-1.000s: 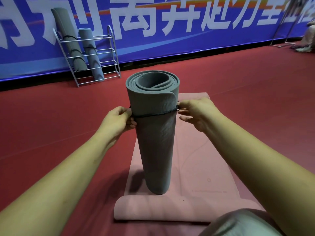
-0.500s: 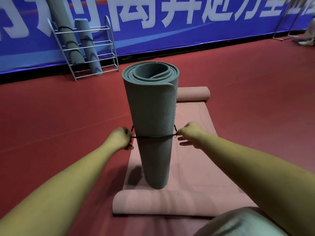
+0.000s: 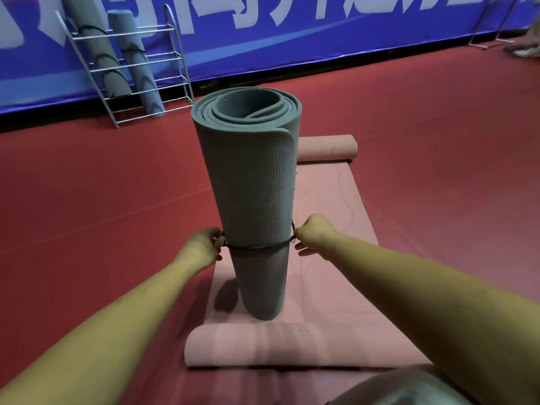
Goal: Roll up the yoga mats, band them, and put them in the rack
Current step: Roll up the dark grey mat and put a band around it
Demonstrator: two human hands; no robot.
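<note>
Banding: fingers of left hand point(image 3: 201, 247) and right hand point(image 3: 315, 236) pinching black band point(image 3: 257, 247) round upright grey mat point(image 3: 254, 176); next, release, carry to rack point(image 3: 175, 51).

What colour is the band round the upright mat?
The band is black; head view.

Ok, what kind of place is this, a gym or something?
Likely a sports hall or gym: a red sports floor, a long blue banner with big white lettering along the wall, and a metal rack holding two rolled grey mats.
</note>
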